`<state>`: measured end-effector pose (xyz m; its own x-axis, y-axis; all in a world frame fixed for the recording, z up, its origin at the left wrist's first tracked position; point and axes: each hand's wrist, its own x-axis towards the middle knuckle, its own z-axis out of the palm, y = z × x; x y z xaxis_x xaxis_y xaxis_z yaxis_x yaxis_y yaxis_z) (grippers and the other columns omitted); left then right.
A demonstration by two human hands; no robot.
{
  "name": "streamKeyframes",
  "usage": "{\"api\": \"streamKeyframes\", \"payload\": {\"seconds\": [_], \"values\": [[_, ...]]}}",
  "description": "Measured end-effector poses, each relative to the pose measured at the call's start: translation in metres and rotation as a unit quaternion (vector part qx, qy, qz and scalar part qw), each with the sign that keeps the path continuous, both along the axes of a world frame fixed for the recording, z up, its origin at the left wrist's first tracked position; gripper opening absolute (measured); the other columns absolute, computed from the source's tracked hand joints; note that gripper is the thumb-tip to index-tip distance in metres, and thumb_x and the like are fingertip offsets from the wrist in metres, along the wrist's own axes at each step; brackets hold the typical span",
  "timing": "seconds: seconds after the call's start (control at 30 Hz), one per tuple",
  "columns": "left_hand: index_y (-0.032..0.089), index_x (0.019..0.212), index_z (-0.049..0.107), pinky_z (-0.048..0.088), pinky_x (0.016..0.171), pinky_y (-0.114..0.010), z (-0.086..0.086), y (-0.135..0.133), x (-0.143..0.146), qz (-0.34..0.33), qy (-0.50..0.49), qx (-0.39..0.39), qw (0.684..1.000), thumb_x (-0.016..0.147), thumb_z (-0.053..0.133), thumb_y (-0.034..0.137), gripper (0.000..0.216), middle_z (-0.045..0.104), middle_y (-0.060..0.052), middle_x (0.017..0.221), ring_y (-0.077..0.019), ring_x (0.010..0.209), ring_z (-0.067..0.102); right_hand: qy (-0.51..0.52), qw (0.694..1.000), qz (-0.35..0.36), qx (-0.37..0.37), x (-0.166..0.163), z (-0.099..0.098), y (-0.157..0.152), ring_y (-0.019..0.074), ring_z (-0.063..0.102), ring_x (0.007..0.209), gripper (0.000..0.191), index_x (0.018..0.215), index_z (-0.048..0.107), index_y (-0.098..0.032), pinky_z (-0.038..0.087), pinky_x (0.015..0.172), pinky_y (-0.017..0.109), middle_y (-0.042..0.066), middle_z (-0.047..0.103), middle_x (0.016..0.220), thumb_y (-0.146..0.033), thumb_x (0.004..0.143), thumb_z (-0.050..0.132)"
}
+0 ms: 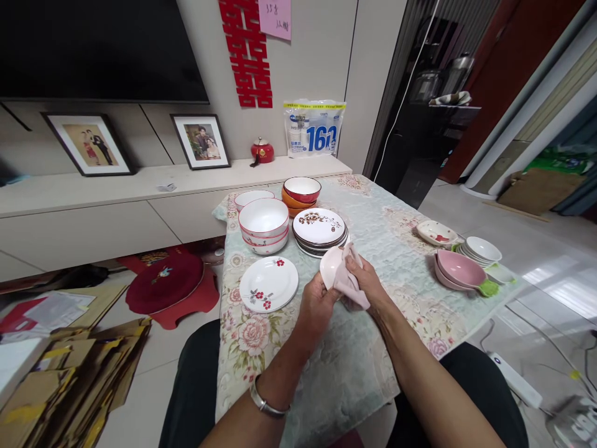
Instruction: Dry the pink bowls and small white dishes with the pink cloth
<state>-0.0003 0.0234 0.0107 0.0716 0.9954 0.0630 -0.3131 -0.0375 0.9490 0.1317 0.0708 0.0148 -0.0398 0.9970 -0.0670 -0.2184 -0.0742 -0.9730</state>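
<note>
My left hand (pixel 318 301) grips the rim of a small white dish (pixel 329 264), which I hold tilted above the table. With my right hand (pixel 364 278) I pinch a pale pink cloth (pixel 349 283) against the dish, and the cloth covers its right side. A white plate with red flowers (pixel 269 284) lies left of my hands. Just beyond them stands a stack of brown-rimmed plates (pixel 319 227). Several white bowls with pink rims (pixel 263 219) are stacked behind the flowered plate.
Red and orange bowls (pixel 302 190) stand at the back. To the right are pink leaf-shaped bowls (pixel 459 269), small white dishes (pixel 483 249) and an oval dish (pixel 436 233). A floral cloth covers the table (pixel 373 230). A red stool (pixel 165 283) and flattened cardboard (pixel 79 379) are left.
</note>
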Motion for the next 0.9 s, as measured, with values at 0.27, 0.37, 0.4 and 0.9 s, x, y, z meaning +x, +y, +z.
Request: {"api": "streamKeyframes", "payload": {"seconds": [0.27, 0.37, 0.4, 0.9], "values": [[0.013, 0.119, 0.064, 0.052, 0.090, -0.036, 0.003, 0.002, -0.002, 0.026, -0.109, -0.069, 0.991, 0.072, 0.075, 0.031, 0.052, 0.075, -0.011, 0.109, -0.0261, 0.100, 0.069, 0.020, 0.999, 0.049, 0.007, -0.001, 0.005, -0.006, 0.0233, 0.065, 0.104, 0.065, 0.128, 0.064, -0.026, 0.052, 0.086, 0.032, 0.004, 0.069, 0.121, -0.046, 0.069, 0.083], [0.014, 0.120, 0.065, 0.052, 0.090, -0.036, 0.005, 0.000, -0.001, 0.014, -0.102, -0.056, 0.993, 0.073, 0.075, 0.033, 0.051, 0.074, -0.011, 0.111, -0.0261, 0.100, 0.069, 0.016, 0.998, 0.054, 0.015, 0.000, 0.006, -0.008, 0.0239, 0.061, 0.116, 0.073, 0.135, 0.059, -0.027, 0.049, 0.095, 0.034, 0.005, 0.064, 0.133, -0.043, 0.069, 0.085], [0.014, 0.119, 0.065, 0.052, 0.090, -0.036, 0.006, 0.000, 0.000, 0.003, -0.092, -0.048, 0.995, 0.074, 0.075, 0.033, 0.051, 0.074, -0.011, 0.111, -0.0263, 0.100, 0.068, 0.010, 0.999, 0.039, 0.014, 0.001, 0.005, -0.008, 0.0239, 0.063, 0.111, 0.070, 0.133, 0.060, -0.026, 0.050, 0.091, 0.033, 0.006, 0.067, 0.128, -0.046, 0.070, 0.083], [0.020, 0.082, 0.067, 0.043, 0.074, -0.027, 0.004, -0.007, -0.004, 0.037, 0.231, 0.101, 0.967, 0.084, 0.054, 0.021, 0.013, 0.066, 0.000, 0.073, -0.0194, 0.074, 0.058, -0.142, 0.967, -0.031, 0.209, 0.003, 0.008, -0.016, 0.0301, 0.047, 0.134, 0.055, 0.138, 0.058, -0.028, 0.033, 0.114, 0.045, 0.004, 0.055, 0.145, -0.057, 0.093, 0.050]]}}
